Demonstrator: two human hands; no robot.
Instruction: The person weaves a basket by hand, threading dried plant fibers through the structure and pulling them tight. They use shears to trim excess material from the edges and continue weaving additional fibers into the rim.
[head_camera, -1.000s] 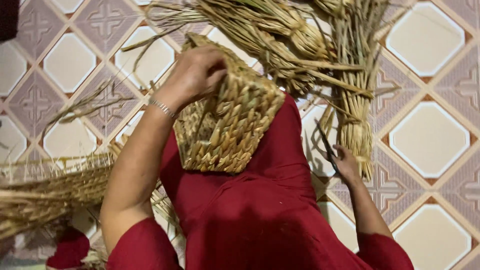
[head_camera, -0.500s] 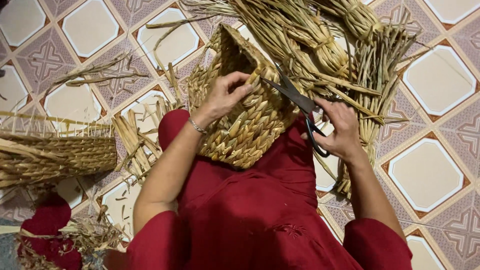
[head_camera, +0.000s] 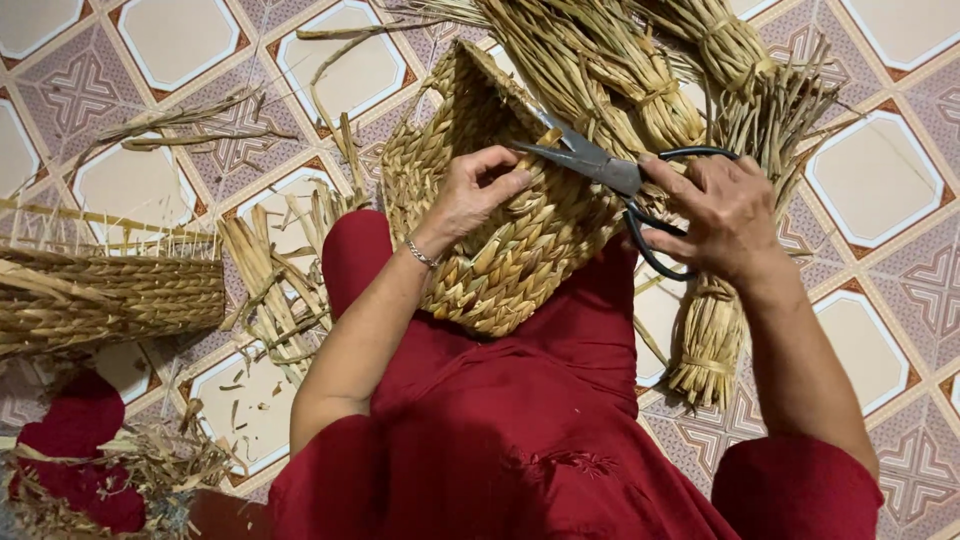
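Far left: 1 second woven basket (head_camera: 105, 300) lies on its side on the tiled floor (head_camera: 170, 40), well apart from the hands, with loose straw scraps (head_camera: 130, 470) below it.
Left of centre: 1 heap of cut straw strips (head_camera: 270, 290) lies on the floor just beside the red-clad lap (head_camera: 520, 440).
Left hand: the left hand (head_camera: 470, 195) rests on the side of the woven basket being worked (head_camera: 510, 240), fingers (head_camera: 500, 165) curled together and pinching a short straw end at the wall.
Basket in hand: it lies tilted on the lap, opening turned away toward the floor, held against the red cloth.
Scissors: 1 pair of scissors (head_camera: 600, 165), dark handles, blades nearly together at the straw end beside the left fingertips.
Right hand: the right hand (head_camera: 725, 215) is clamped on the scissors, fingers through the loops.
Right: 3 tied straw bundles can be counted (head_camera: 710, 340); more may lie past the top edge.
Doing the cut well: I judge the stub should be kept taut between the left fingers, the blade tips laid flat against the weave, only the loose end taken, the fingertips clear of the blades.
Risk: a tilted blade could nick a woven strand and loosen the wall.
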